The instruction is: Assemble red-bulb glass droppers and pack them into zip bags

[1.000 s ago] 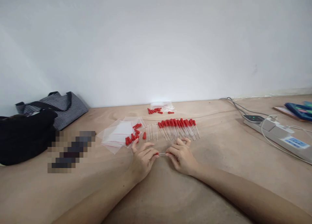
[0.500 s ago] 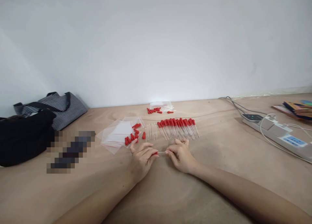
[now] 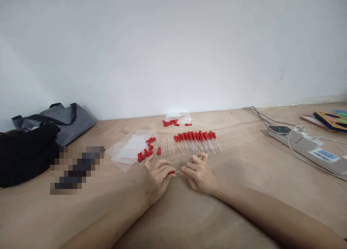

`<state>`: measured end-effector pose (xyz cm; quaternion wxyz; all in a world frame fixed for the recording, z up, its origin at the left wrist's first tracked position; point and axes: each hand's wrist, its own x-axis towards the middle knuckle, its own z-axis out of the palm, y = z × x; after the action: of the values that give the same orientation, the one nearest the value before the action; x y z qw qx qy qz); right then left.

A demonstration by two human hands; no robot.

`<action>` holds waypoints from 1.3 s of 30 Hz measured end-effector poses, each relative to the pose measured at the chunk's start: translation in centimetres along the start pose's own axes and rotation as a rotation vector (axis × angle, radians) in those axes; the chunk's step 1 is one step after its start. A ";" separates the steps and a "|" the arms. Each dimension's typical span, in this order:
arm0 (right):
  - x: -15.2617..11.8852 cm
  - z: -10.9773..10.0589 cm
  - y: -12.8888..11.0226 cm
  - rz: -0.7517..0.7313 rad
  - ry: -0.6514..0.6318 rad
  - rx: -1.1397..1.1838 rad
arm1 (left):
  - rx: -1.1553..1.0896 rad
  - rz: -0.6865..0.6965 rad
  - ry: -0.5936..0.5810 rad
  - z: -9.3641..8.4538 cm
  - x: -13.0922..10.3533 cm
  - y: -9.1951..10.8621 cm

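Between finger and thumb, my left hand point(image 3: 159, 176) pinches a red rubber bulb point(image 3: 172, 172), mostly covered by the fingers. My right hand point(image 3: 198, 175) is closed on a thin clear glass dropper tube point(image 3: 178, 172); a short length of it shows between the hands, meeting the bulb. Just beyond lies a row of droppers with red bulbs point(image 3: 195, 136), side by side, bulbs pointing away from me. Left of that row are several bare glass tubes point(image 3: 168, 146). Loose red bulbs point(image 3: 145, 154) lie beside and on clear zip bags point(image 3: 127, 151).
Farther back, more small red bulbs point(image 3: 170, 123) and thin tubes lie by another clear bag point(image 3: 177, 116). A power strip point(image 3: 309, 147) with cables stands at right, near coloured flat items point(image 3: 332, 120). Black and striped bags point(image 3: 73, 124) and a blurred-out dark object point(image 3: 78, 169) are at left.
My right hand has shifted slightly left along the tube, so less glass shows between the hands. My left hand keeps its pinch on the bulb. The view has moved a little.
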<state>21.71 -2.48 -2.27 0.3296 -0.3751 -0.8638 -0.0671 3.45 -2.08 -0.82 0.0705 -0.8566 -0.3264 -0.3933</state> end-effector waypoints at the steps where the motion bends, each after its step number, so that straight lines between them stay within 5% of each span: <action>1: 0.1 0.0 0.1 0.003 -0.008 0.019 | -0.001 0.006 0.003 0.0 0.0 0.0; 13: 1.8 0.3 -1.0 0.291 -0.246 0.293 | 0.063 0.001 0.055 0.1 0.0 0.0; 21: 2.2 -0.5 0.0 0.351 -0.237 0.308 | 0.100 -0.107 0.028 -0.6 0.1 -1.8; 32: 1.7 -0.4 1.0 0.074 -0.205 0.054 | 0.058 -0.117 -0.026 -1.0 -0.1 -1.7; 39: 1.8 -0.2 1.0 0.032 -0.166 -0.016 | 0.080 -0.087 0.012 -1.1 -0.1 -1.8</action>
<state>21.62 -0.71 -1.15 0.2550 -0.3958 -0.8814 -0.0374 1.62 -1.15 -0.41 0.0896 -0.8358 -0.3782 -0.3878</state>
